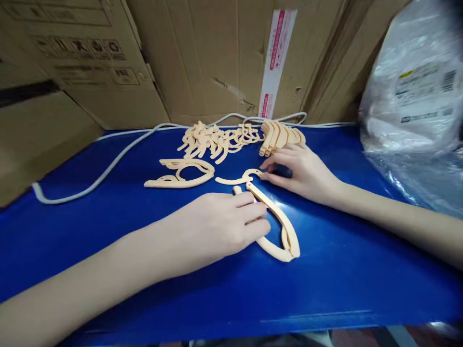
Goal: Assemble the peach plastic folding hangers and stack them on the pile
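A beige plastic folding hanger [278, 212], its arms joined at the near right end, lies on the blue table. My left hand [235, 224] is closed over one of its arms, fingers wrapped round it. At the hanger's far end a curved beige hook [249, 172] lies against or over the arm tip; I cannot tell if they are joined. My right hand [300, 171] pinches the hook's right end between thumb and fingertips. Under that palm shows a dark cylindrical handle [282, 170], mostly hidden. Another folded hanger [181, 180] rests to the left.
A loose heap of beige hooks [210, 140] lies at the back, beside a stack of curved hanger arms [278, 135]. A white cable [119, 159] runs along the back and left. Cardboard boxes [217, 58] wall the far side; a plastic-wrapped bundle [415, 91] stands right.
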Tool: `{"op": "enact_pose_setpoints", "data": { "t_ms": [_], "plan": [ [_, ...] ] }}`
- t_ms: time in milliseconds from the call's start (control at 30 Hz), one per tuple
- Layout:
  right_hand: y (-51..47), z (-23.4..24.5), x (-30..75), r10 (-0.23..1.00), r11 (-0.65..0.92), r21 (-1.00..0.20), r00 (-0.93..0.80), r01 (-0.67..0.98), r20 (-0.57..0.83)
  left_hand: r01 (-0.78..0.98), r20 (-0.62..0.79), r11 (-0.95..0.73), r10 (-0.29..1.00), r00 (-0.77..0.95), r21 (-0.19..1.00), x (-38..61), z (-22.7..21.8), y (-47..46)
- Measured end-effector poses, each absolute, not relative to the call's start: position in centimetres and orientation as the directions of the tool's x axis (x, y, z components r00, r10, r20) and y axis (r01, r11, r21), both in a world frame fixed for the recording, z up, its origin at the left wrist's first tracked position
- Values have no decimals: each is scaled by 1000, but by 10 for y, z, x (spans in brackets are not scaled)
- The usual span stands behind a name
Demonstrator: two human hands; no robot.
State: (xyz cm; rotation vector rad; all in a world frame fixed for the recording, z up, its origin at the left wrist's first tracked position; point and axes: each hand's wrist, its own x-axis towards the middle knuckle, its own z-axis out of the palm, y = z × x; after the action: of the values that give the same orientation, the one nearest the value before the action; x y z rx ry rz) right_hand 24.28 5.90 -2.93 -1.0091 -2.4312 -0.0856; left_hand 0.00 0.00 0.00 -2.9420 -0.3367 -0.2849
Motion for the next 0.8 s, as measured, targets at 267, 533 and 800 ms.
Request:
{"op": "enact_pose_setpoints", "data": {
  "t_ms": [267,533,800],
  "plan": [
    [55,-28,242,634,698,-44,-589,714,500,394,293,-893,326,899,-217,-2,-5,8],
    [49,-17,238,738,656,-628,-184,419,649,706,258,-705,695,671,62,-1,-6,6],
    [52,-12,235,888,457,-888,26,51,458,691,243,-722,673,698,16,-11,-5,21]
  ]
}}
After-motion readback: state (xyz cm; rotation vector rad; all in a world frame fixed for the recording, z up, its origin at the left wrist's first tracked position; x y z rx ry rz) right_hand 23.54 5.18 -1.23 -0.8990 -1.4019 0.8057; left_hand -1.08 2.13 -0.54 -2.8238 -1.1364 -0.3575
